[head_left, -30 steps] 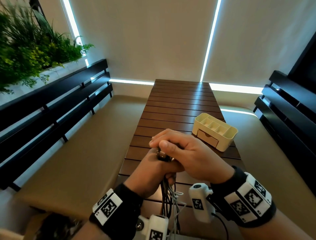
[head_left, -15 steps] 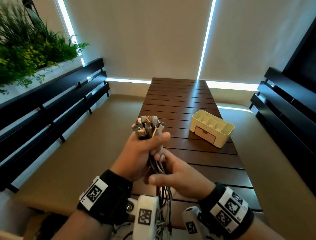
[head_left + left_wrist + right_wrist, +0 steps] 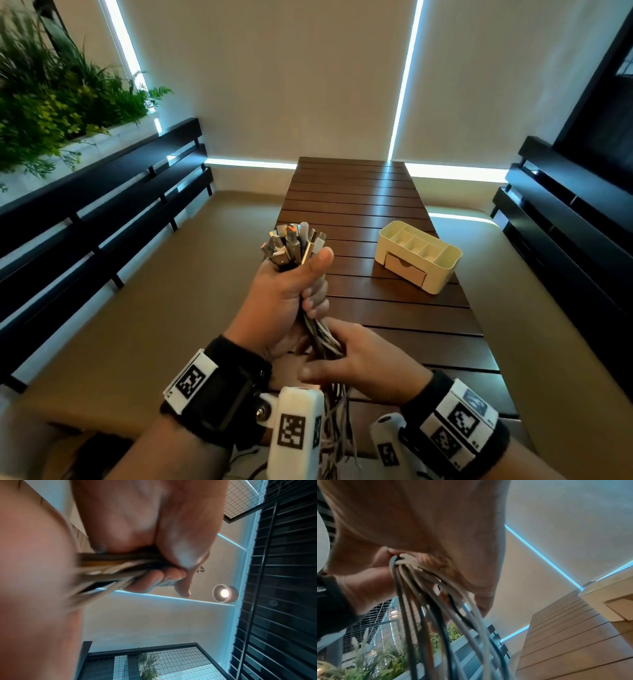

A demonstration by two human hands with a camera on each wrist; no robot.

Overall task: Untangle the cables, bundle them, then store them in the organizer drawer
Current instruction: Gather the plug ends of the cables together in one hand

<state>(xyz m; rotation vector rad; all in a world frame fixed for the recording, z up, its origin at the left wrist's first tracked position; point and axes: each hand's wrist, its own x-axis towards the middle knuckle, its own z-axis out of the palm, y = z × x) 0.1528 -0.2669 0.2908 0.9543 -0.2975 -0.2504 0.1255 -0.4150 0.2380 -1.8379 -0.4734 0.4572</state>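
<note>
A bundle of grey, white and black cables stands upright in my left hand, its connector ends fanning out above the fist. The fingers and thumb curl tightly round it; the left wrist view shows the cables pressed between them. Just below, my right hand curls round the hanging strands, which run across its palm in the right wrist view as loose cables. The cream organizer sits on the table to the right, its front drawer closed.
The slatted brown table stretches away ahead. Black benches line both sides, with plants at the upper left. The cable tails drop past the table's near edge between my wrists.
A second ago both hands were clasped together over the cable ends. The left hand has since lifted the bundle with connectors up, and the right hand has dropped below it onto the hanging strands.
</note>
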